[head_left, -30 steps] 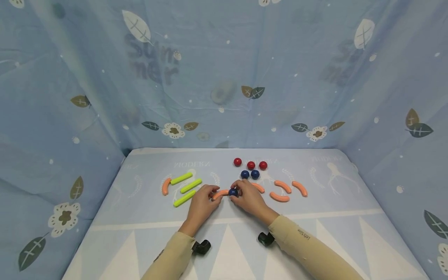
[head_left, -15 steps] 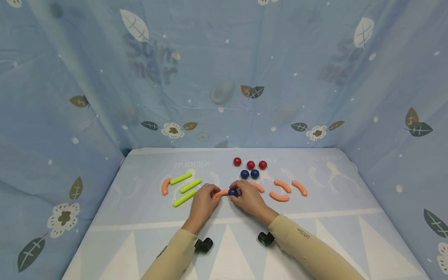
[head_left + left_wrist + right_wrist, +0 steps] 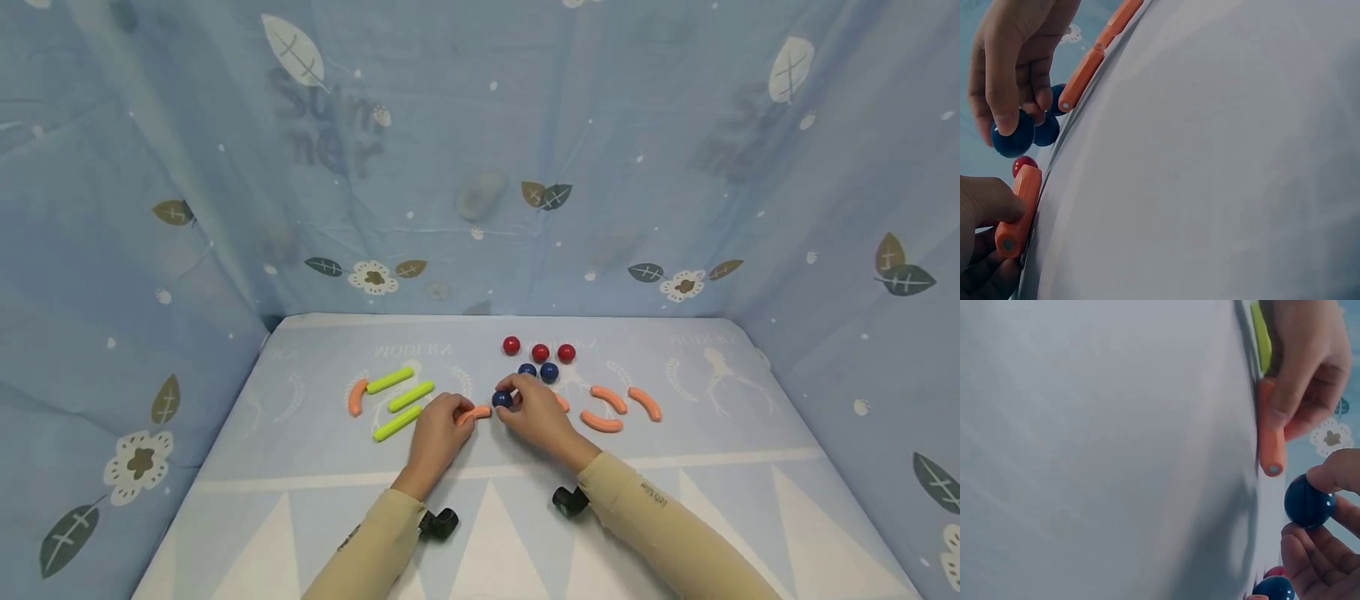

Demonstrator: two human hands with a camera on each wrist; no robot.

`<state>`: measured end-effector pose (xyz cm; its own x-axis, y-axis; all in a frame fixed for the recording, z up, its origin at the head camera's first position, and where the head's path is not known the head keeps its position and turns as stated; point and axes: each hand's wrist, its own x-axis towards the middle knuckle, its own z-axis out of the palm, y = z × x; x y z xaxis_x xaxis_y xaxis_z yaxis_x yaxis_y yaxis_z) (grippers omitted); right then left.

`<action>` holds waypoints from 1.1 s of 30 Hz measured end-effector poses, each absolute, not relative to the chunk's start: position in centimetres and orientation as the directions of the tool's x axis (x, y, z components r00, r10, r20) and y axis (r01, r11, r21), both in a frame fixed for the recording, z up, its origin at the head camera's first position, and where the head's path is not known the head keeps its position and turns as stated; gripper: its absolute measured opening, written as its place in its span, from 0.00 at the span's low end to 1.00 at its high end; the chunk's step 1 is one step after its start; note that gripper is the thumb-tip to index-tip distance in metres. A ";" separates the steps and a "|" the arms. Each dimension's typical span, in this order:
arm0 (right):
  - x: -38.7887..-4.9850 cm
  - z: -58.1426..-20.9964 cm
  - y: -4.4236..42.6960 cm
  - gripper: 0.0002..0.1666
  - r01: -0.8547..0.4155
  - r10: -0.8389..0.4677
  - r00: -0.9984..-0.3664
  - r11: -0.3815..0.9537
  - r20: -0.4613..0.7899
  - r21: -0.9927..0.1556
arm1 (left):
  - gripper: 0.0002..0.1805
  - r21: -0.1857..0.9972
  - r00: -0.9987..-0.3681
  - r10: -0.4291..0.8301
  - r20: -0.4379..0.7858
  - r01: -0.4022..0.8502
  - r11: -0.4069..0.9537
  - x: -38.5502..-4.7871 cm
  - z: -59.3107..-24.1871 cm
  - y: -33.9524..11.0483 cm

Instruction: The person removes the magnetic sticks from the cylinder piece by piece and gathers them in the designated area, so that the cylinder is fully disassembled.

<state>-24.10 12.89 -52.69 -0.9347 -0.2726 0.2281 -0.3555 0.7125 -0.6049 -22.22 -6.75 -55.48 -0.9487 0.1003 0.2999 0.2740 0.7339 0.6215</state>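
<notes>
My left hand [image 3: 437, 433] pinches a short, curved orange stick [image 3: 474, 413] between thumb and fingers, low over the table. A small grey dot marks the end face of this orange stick [image 3: 1020, 215] in the left wrist view. With thumb and fingertips my right hand [image 3: 542, 418] holds a glossy dark blue ball [image 3: 502, 399]. In the right wrist view a gap separates this blue ball [image 3: 1307, 503] from the stick's end. Behind the right hand sit two more blue balls [image 3: 550, 372], and another orange stick [image 3: 561, 402] is partly hidden by it.
Three red balls [image 3: 540, 353] stand at the back of the table [image 3: 300, 467]. Straight lime-green sticks [image 3: 397, 423] lie left of the hands, with one orange stick [image 3: 357, 397] beside them. Several curved orange sticks [image 3: 602, 422] are spread to the right.
The right hand has shifted slightly up and away with the blue ball, which was against the orange stick's end and is now apart from it. The left hand keeps its grip almost in place.
</notes>
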 end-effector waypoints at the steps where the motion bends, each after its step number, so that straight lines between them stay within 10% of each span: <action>1: -24.3 -52.6 12.9 0.16 -0.356 -0.267 -0.935 0.708 0.235 -0.610 | 0.07 0.622 -0.948 0.099 0.302 0.275 0.733 -22.2 -55.5 -6.7; 33: -30.3 -52.7 9.4 0.20 -0.206 -0.159 -0.979 0.775 0.130 -0.598 | 0.07 0.638 -0.954 0.087 0.287 0.258 0.725 -22.1 -55.4 -7.0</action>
<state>-30.34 9.44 -52.67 -0.9786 -0.1593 0.1304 -0.2058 0.7749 -0.5977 -22.06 -6.97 -55.43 -0.9539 0.0873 0.2871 0.2585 0.7253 0.6381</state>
